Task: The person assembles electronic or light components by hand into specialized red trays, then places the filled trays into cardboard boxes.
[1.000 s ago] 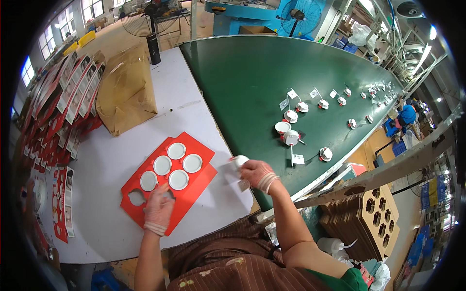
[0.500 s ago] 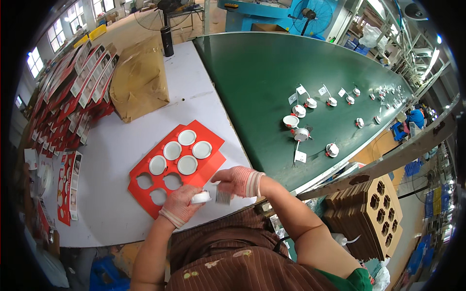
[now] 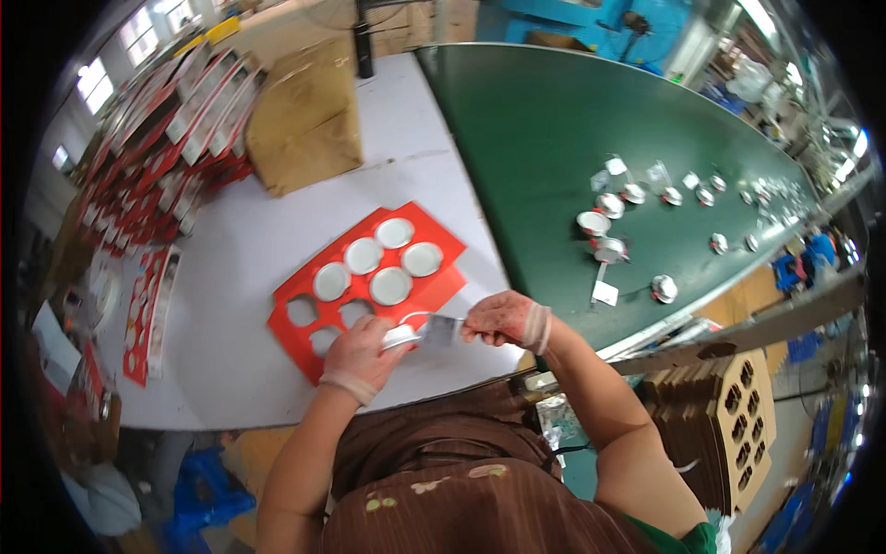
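My left hand (image 3: 358,358), in a pale glove, is closed around a small round white downlight (image 3: 400,338). A white wire arcs from it to a greyish label tag (image 3: 443,330). My right hand (image 3: 508,319), also gloved, pinches the tag's right end, fingers pressed together. Beneath and beyond both hands a red card sheet (image 3: 293,340) with round holes lies askew on the white table. Several white round downlights (image 3: 391,286) sit in its holes, faces up. The nearer left holes hold no lights, and my left hand partly covers that side.
Right of the table, a green conveyor belt (image 3: 544,129) carries several downlights (image 3: 609,249) with tags. Stacked red-and-white cartons (image 3: 171,138) and a brown paper-wrapped package (image 3: 309,120) stand at the left. Brown cardboard inserts (image 3: 701,425) are piled at the lower right, below a metal rail (image 3: 738,337).
The view has shifted, so the scene sits further right and higher. My right hand now pinches the tag and holds it out, the wire showing between tag and downlight. My left hand keeps its hold.
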Demonstrator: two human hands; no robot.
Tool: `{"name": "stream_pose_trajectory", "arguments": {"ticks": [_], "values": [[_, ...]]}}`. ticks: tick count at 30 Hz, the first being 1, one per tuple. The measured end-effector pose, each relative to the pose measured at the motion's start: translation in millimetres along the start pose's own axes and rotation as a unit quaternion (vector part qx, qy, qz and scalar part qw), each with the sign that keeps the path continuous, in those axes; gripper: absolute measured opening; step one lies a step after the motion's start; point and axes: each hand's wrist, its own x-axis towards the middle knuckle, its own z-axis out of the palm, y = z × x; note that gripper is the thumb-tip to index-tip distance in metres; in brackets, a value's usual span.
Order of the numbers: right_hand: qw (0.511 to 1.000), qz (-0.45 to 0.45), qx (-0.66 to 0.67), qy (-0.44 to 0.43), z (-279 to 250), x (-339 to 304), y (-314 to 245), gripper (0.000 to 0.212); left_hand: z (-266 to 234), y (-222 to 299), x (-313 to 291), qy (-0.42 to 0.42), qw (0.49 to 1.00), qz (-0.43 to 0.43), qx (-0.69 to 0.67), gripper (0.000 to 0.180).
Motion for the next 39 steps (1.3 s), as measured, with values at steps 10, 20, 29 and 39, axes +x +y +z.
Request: {"name": "stream_pose_trajectory", "arguments": {"ticks": [10,20,29,39], "values": [[0.936,-0.071,-0.244,0.245,65.9,24.6,9.9,0.025,24.6,-18.8,5.7,-0.125,0.846,-0.330,-0.401,0.041],[0.848,-0.139,-0.452,0.238,95.7,23.7,13.6,0.026,46.9,-18.6,-1.3,0.006,0.694,-0.372,-0.616,0.037],[0.972,-0.132,-0.074,0.179,88.6,25.3,17.8,0.025,59.3,-17.9,-14.2,-0.020,0.475,-0.319,-0.820,0.041],[0.986,-0.131,0.030,0.103,84.1,13.3,35.9,0.019,54.4,-10.7,-29.3,-0.092,0.412,-0.282,-0.862,0.040]]}}
